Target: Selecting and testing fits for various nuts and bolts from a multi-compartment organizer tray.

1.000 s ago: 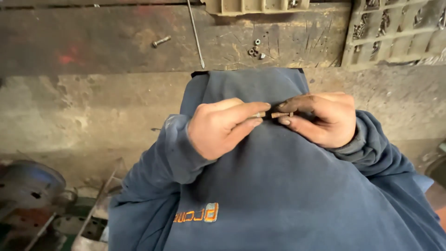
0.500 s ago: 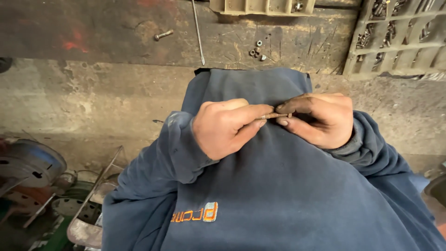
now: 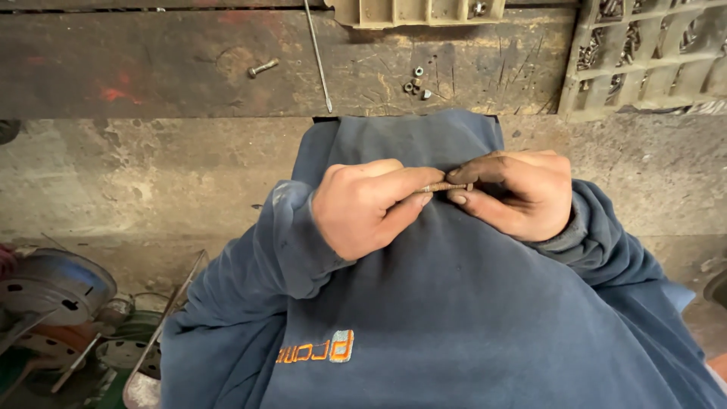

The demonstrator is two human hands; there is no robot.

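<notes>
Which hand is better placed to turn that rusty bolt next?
Probably the right hand: its fingertips close over the end of the rusty bolt, while the left hand pinches the shank, steadying it.

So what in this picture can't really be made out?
- Head view: the right end of the thin rusty threaded bolt is hidden inside the right hand, so any head or nut there cannot be told.
- The small metal parts in the grey plastic compartment tray are too small to identify, and the frame edge cuts the tray off.
- The round metal discs at lower left are partly cut off.
</notes>
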